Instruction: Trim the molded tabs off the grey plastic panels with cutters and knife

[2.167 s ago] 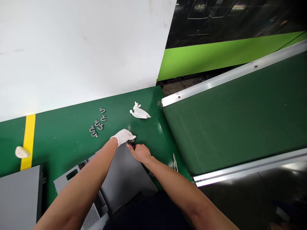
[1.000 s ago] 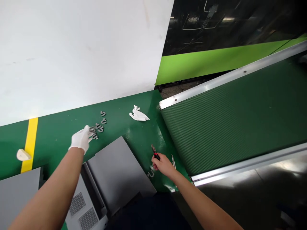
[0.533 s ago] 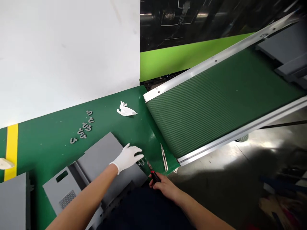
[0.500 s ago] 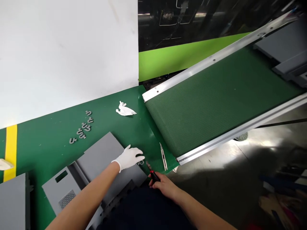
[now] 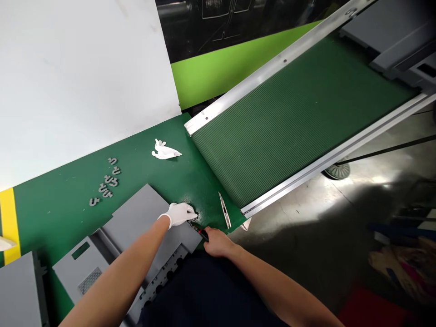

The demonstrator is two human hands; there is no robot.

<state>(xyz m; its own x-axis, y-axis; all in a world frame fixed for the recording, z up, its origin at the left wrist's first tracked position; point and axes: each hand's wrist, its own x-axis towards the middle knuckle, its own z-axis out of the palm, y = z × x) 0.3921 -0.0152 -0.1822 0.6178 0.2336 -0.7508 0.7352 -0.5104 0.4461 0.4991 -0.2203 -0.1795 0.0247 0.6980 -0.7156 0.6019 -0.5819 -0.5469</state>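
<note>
My left hand (image 5: 180,214), in a white glove, is closed with fingertips at the far right edge of a large grey plastic panel (image 5: 139,218). They pinch a small grey looped piece (image 5: 194,220), mostly hidden under them. My bare right hand (image 5: 218,242) is wrapped round the black and red handles of a pair of cutting pliers (image 5: 200,232). The jaws of the pliers point left and meet the spot by my left fingertips; whether they are closed cannot be made out. A utility knife (image 5: 225,211) lies to the right on the green table (image 5: 143,170).
Several grey U-shaped pieces (image 5: 107,179) lie scattered at the left, and a crumpled white glove (image 5: 166,151) lies beyond the panel. A ribbed green conveyor (image 5: 279,122) with metal rails rises to the right, carrying grey panels (image 5: 398,41). Another grey panel (image 5: 20,290) stands at lower left.
My left hand has closed from spread fingers onto the small piece. My right hand has brought the pliers left to it. The whole view has shifted a little.
</note>
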